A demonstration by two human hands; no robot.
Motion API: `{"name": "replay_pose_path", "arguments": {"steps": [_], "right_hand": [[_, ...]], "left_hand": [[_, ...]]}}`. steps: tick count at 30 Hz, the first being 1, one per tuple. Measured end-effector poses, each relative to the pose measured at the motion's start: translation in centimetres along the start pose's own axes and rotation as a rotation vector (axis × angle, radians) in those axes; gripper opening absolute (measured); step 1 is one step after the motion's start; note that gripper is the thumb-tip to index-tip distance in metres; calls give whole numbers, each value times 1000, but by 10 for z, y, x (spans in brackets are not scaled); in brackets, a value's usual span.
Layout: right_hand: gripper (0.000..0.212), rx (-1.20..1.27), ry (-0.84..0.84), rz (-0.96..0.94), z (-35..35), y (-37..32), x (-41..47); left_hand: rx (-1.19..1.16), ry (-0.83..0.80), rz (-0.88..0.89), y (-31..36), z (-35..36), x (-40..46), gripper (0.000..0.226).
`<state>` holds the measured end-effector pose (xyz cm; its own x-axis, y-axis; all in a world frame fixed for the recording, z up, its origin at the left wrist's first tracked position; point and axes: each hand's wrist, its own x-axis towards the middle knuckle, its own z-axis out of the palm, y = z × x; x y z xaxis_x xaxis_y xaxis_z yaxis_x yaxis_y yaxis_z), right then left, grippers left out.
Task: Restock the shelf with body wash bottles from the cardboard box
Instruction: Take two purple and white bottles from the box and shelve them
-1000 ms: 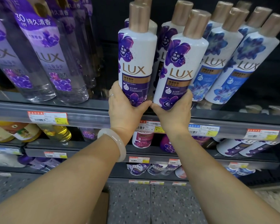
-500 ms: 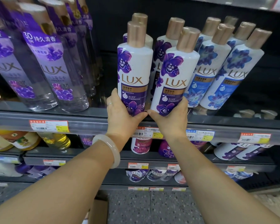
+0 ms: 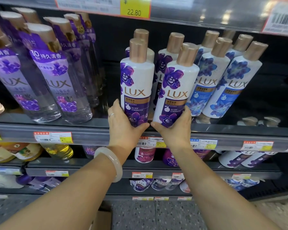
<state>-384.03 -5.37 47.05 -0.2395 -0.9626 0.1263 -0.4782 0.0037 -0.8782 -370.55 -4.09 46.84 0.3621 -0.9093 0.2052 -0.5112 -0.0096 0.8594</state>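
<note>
Body wash bottles are at the front edge of the shelf (image 3: 90,135), 2 white LUX ones with purple orchids and gold caps. Left hand (image 3: 123,128) is wrapped round the base of the left bottle (image 3: 136,90), right hand (image 3: 175,128) round the right bottle (image 3: 175,97), thumbs nearly touching. Right of that pair are blue-flower LUX bottles (image 3: 229,87), left of it clear purple LUX bottles (image 3: 60,87) marked "30". Above them a yellow price tag (image 3: 134,9) reads 22.80. Pale bangle (image 3: 111,163) on the left wrist.
</note>
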Motion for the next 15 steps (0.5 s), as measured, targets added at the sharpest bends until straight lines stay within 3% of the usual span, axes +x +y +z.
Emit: {"name": "replay_pose_path", "arguments": {"steps": [5, 10, 13, 15], "right_hand": [[100, -22, 38, -6, -7, -3, -11], [64, -83, 197, -239, -8, -7, -49], [46, -157, 34, -326, 6, -9, -74], [44, -235, -182, -324, 18, -7, -90]], "left_hand": [[64, 4, -31, -5, -13, -19, 100], [111, 51, 27, -11, -32, -46, 85], [183, 38, 6, -23, -40, -63, 70], [224, -1, -52, -39, -43, -77, 66]]}}
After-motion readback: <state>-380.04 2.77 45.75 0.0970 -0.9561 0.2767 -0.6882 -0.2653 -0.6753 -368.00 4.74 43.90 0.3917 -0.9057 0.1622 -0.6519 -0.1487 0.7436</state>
